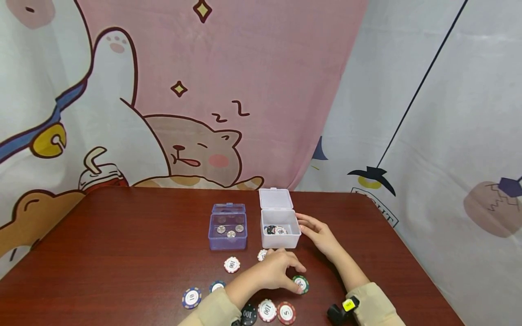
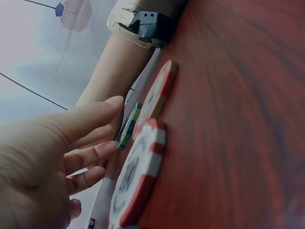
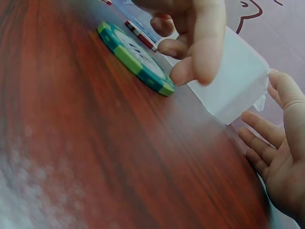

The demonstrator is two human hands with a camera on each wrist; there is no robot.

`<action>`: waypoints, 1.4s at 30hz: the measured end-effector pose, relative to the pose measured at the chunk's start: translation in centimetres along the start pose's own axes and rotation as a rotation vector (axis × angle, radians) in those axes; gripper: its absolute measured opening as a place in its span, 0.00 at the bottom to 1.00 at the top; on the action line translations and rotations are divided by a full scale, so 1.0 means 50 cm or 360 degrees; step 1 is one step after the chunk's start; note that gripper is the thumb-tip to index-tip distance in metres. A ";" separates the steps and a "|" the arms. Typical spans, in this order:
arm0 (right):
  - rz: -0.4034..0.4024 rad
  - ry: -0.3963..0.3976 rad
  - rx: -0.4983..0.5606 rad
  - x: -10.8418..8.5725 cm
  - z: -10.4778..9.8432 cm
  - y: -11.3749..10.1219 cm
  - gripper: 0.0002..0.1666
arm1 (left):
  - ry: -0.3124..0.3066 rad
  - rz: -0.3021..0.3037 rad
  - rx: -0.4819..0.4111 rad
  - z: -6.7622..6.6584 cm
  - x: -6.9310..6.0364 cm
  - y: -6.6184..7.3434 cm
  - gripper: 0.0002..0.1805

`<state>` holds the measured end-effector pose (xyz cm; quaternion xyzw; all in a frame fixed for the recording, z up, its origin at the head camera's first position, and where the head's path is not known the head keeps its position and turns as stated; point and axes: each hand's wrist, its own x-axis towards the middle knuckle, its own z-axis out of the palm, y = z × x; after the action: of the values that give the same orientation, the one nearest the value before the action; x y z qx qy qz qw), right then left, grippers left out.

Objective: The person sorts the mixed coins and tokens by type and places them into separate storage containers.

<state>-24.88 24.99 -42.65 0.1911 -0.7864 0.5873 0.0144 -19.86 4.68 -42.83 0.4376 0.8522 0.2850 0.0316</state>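
Observation:
My left hand (image 1: 278,270) reaches over the table with thumb and fingers spread around a green poker chip (image 1: 301,284). The thumb is at the chip's near edge; whether it touches cannot be told. In the right wrist view, the same green chip (image 3: 136,59) lies flat on the wood. My right hand (image 1: 320,234) rests its fingertips against the right side of an open white plastic box (image 1: 281,241), fingers fairly straight. Inside that box are a black chip (image 1: 271,230) and a white chip (image 1: 280,231). The right wrist view shows the right hand (image 3: 286,152) beside the box.
An open blue box (image 1: 228,243) with several silver coins stands left of the white one. Around the left forearm lie a red chip (image 1: 287,313), a red-and-white chip (image 1: 267,310), a black chip (image 1: 248,314), a blue chip (image 1: 191,298) and a white chip (image 1: 232,264).

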 end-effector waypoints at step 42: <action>0.0052 0.0013 0.0012 0.001 0.001 0.001 0.26 | -0.0002 0.0088 0.0396 0.006 0.004 0.002 0.18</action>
<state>-24.94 24.96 -42.69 0.1758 -0.7871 0.5912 0.0073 -19.80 5.02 -42.99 0.4616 0.8686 0.1774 -0.0303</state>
